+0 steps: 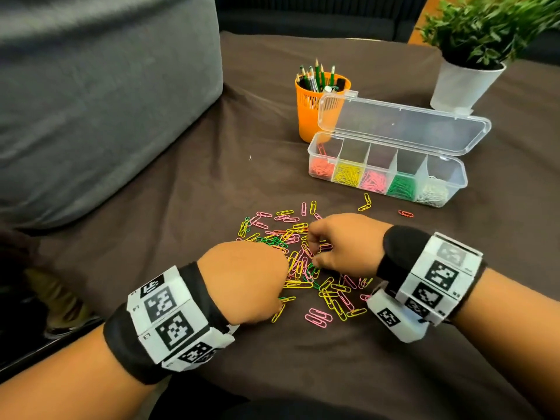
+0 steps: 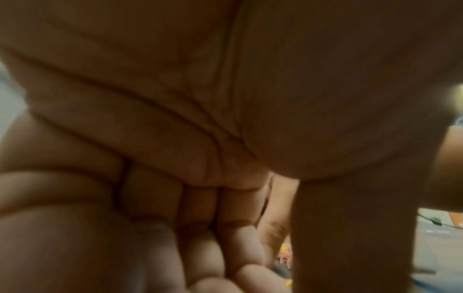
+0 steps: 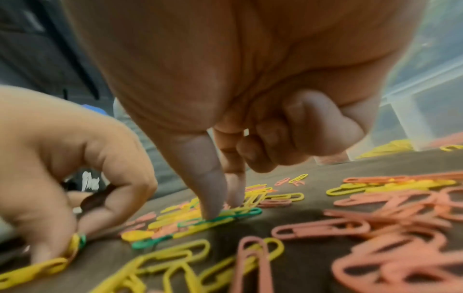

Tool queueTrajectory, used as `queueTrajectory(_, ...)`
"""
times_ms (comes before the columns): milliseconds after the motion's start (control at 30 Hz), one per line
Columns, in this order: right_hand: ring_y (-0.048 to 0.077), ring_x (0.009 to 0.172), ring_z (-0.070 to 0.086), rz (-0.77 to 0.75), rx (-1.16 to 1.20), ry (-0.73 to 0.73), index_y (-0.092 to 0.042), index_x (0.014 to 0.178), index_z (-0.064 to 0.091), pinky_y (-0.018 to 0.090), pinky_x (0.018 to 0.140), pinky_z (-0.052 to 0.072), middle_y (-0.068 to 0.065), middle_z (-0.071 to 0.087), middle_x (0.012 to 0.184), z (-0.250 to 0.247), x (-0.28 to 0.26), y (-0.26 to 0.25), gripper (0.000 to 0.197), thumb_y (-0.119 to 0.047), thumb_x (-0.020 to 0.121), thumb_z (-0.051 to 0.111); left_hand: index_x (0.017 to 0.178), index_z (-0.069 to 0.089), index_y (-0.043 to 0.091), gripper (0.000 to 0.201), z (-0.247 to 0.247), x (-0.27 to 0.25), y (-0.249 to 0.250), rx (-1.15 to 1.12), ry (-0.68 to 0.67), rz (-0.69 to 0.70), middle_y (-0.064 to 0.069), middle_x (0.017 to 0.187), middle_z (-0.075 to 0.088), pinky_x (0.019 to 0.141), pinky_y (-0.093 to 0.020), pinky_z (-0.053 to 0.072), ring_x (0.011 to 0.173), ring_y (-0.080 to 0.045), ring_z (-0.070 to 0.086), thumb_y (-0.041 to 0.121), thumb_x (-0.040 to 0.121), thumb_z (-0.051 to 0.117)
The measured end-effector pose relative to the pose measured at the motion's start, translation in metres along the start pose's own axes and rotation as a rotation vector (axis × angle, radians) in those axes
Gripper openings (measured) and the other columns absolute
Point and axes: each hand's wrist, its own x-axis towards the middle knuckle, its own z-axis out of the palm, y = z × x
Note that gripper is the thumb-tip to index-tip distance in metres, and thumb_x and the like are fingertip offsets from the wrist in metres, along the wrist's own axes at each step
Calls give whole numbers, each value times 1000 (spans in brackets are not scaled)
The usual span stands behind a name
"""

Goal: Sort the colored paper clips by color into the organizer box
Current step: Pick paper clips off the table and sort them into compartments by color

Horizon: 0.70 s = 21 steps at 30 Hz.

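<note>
Both my hands are down in the loose pile of paper clips [image 1: 306, 268] spread on the brown cloth of the tabletop [image 1: 169, 207]. My right hand [image 1: 342, 244] has its thumb and forefinger brought together on a green clip [image 3: 233, 215] at the middle of the pile, the other fingers [image 3: 303, 126] tucked up into the palm; the grip is a fingertip pinch, though I cannot tell whether the clip is lifted clear of the yellow ones under it. That green clip lies flat, its long axis running left to right across the right wrist view. My left hand [image 1: 245, 280] is curled, knuckles up, at the near left edge of the pile, and in the right wrist view its fingertips pinch a yellow clip and a green one [image 3: 76, 242] against the cloth. The organizer box [image 1: 454, 172] stands open beyond the pile, forward and to my right, so my right hand is the nearer one. Its green compartment [image 1: 403, 186] is the fourth from the left, between the pink and the white, and I judge the carry must go up and forward to the right, over the near wall.
</note>
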Motion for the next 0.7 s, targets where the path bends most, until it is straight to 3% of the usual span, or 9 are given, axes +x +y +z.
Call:
queueTrajectory(67, 17, 79, 55, -14, -26, -27, -22, 84, 59, 28, 69, 43, -7, 60, 80, 1, 1, 0, 7, -26, 85, 64, 89, 68, 19, 29, -4, -2, -6, -75, -45, -3, 4, 78, 62, 56, -26, 36, 77, -19, 59, 47, 88, 64)
queueTrajectory(167, 15, 72, 55, -2, 0, -46, -18, 78, 60, 26, 63, 40, -5, 62, 75, -1, -1, 7, 15, -29, 86, 67, 83, 70, 21, 27, -6, -4, -19, -227, -74, 0, 4, 78, 70, 52, -21, 37, 75, -12, 64, 48, 82, 73)
queueTrajectory(267, 8, 62, 52, 12, 142, -26, -14, 82, 65, 21, 58, 40, -5, 59, 67, -7, -9, 19, 19, -32, 85, 71, 74, 65, 20, 30, -11, -5, -33, -397, -29, -32, 7, 63, 66, 40, -16, 37, 46, 1, 54, 46, 75, 81)
queueTrajectory(333, 3, 61, 52, 30, 272, -5, -17, 81, 64, 21, 62, 42, -8, 61, 68, -9, -16, 28, 18, -33, 86, 71, 73, 62, 18, 33, -14, -5, -40, -491, 19, -35, 6, 59, 64, 36, -12, 33, 40, 1, 50, 41, 74, 84)
queueTrajectory(400, 3, 62, 53, 33, 382, 9, -19, 79, 60, 24, 67, 45, -8, 62, 69, -7, -22, 33, 17, -29, 86, 72, 77, 58, 19, 31, -16, -2, -45, -617, 59, 1, 4, 63, 69, 46, -15, 40, 47, -2, 56, 33, 74, 86)
queueTrajectory(500, 20, 71, 58, 27, 759, 23, -12, 90, 56, 39, 71, 46, 6, 64, 74, 1, -27, 38, 21, -8, 82, 75, 100, 59, 31, 27, -13, 5, -52, -777, 93, 33, 4, 69, 67, 55, -19, 44, 54, -7, 60, 22, 83, 79)
queueTrajectory(533, 23, 70, 56, 31, 851, 18, -11, 97, 56, 38, 69, 44, 10, 63, 73, 3, -27, 40, 25, -4, 82, 74, 103, 62, 34, 23, -12, 8, -53, -747, 111, 28, 5, 69, 64, 57, -19, 43, 55, -4, 56, 22, 87, 74)
queueTrajectory(600, 19, 65, 50, 30, 898, 32, -11, 107, 59, 30, 63, 39, 4, 60, 67, 6, -27, 43, 27, -4, 84, 73, 96, 69, 33, 16, -10, 15, -53, -730, 124, -11, 5, 71, 64, 63, -21, 47, 58, -5, 56, 18, 93, 64)
queueTrajectory(700, 16, 60, 41, 49, 962, 77, -7, 99, 65, 20, 51, 34, 2, 57, 68, 8, -26, 44, 13, -6, 87, 69, 84, 70, 21, 28, -6, 23, -48, -884, 47, -59, 1, 74, 67, 64, -30, 54, 62, -9, 62, 2, 91, 50)
